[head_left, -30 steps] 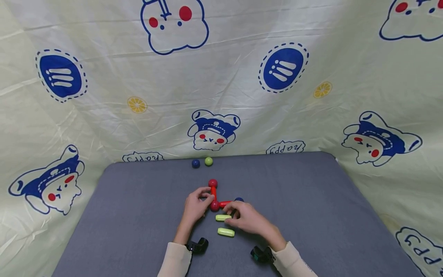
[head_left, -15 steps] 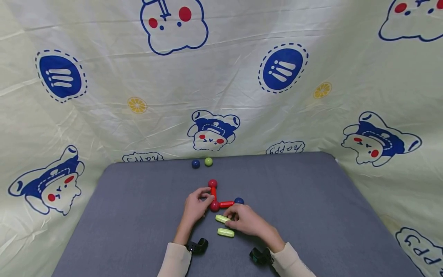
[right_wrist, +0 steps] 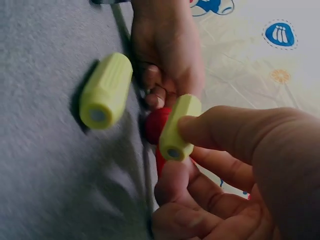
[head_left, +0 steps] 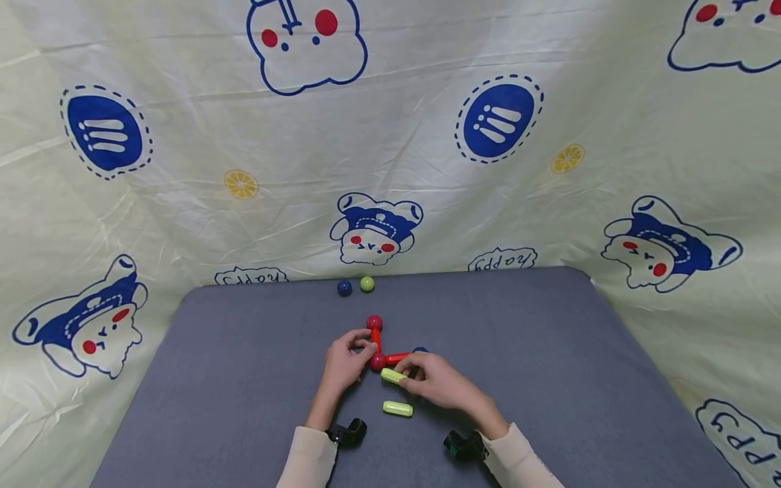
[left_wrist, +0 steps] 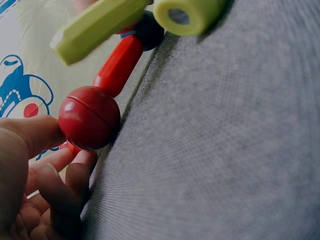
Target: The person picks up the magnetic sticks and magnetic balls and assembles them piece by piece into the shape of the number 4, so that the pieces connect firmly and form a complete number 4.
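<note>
My left hand (head_left: 345,360) grips the red magnetic rod (head_left: 376,341) that joins two red balls, its thumb by the near red ball (left_wrist: 90,117). From that ball a second red rod (left_wrist: 118,65) runs right to a dark blue ball (head_left: 420,350), partly hidden behind my right hand. My right hand (head_left: 436,381) pinches a yellow-green magnetic rod (right_wrist: 181,127) between thumb and fingers, tilted, its far end close to the near red ball. A grey metal disc shows in the rod's end. The far red ball (head_left: 375,322) lies beyond my left fingertips.
Another yellow-green rod (head_left: 398,409) lies on the grey cloth-covered table (head_left: 256,379), nearer me. At the back edge sit a blue ball (head_left: 344,288) and a yellow-green ball (head_left: 367,284). A printed curtain (head_left: 427,224) hangs behind the table.
My right hand has picked up the upper yellow-green rod and brought it toward the near red ball. My left hand and the red pieces have hardly moved.
</note>
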Available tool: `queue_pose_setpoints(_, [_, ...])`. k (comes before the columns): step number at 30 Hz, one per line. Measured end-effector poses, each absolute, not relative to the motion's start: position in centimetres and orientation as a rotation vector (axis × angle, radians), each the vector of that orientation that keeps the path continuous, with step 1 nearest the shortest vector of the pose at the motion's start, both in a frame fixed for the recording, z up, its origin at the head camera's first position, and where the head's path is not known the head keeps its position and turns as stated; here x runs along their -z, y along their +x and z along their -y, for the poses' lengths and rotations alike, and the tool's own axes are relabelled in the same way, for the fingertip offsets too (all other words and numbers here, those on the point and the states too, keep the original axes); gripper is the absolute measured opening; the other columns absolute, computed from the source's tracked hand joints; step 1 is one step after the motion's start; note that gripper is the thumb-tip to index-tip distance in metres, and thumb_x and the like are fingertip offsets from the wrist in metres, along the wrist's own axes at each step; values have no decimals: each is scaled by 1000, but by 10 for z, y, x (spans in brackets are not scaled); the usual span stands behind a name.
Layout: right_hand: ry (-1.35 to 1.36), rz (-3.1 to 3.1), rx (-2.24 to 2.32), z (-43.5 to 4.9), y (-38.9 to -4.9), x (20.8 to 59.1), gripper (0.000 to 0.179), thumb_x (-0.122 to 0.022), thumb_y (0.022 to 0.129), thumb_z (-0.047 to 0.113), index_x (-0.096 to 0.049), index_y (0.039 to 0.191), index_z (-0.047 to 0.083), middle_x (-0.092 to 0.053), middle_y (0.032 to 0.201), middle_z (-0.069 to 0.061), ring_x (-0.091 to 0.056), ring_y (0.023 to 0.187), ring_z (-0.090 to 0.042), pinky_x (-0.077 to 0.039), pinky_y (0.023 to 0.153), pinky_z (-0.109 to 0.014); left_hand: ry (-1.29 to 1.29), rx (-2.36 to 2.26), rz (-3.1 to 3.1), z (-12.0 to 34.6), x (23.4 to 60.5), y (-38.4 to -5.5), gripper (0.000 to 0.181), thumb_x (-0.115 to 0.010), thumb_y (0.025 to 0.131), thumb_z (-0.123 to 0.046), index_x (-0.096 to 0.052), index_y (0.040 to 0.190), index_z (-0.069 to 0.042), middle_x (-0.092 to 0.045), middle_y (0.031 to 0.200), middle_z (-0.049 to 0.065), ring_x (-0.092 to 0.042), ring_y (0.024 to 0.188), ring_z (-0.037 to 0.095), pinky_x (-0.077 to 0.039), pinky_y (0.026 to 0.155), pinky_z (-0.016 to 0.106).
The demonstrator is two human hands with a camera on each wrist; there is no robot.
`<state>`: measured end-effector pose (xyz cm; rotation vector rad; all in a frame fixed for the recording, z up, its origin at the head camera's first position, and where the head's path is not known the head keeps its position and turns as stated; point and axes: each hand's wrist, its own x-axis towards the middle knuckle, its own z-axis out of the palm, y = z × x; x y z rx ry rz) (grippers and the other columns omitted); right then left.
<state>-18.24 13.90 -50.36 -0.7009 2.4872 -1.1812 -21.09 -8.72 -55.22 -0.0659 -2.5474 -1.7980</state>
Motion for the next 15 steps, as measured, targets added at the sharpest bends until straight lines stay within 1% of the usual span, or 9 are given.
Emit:
queue_pose_setpoints(5, [-682,-2465,1280,-146,-187,501,18,-67,100,16,-71,114,6,-68,98,-5,-59,67,-8,-52,54,-26,-78,1796,2539,88,552,-211,31,-75,94,-22,-72,123,-11,-77,99,9,-50,41,8,-47,40,28])
queue_pose_setpoints(8, [-658,-2469,1304,-149,-188,498,19,-66,101,17,-71,116,7,-67,95,-4,-57,64,-7,-51,53,-26,-74,1799,2539,89,552,-211,31,-75,94,-21,-72,123,-11,-77,99,9,-50,42,7,-47,40,28])
queue_pose_setpoints(10, [-643,-2482,1319,-151,-190,494,19,-66,101,18,-71,117,8,-67,96,-3,-55,63,-8,-49,52,-26,-72,1801,2540,89,552,-212,31,-75,94,-21,-72,123,-12,-77,99,8,-51,42,8,-47,40,28])
queue_pose_setpoints(12, [-628,-2492,1337,-153,-191,490,19,-65,102,19,-70,117,8,-67,98,-5,-56,64,-9,-47,52,-26,-72,1799,2545,88,552,-212,31,-75,94,-22,-72,123,-12,-76,99,7,-51,42,8,-48,40,28])
queue_pose_setpoints(15, [-600,-2493,1384,-156,-195,487,20,-65,102,18,-69,117,6,-67,103,-9,-60,67,-17,-47,53,-25,-71,1796,2546,89,552,-212,31,-75,94,-23,-72,123,-13,-76,99,7,-51,43,9,-48,41,28])
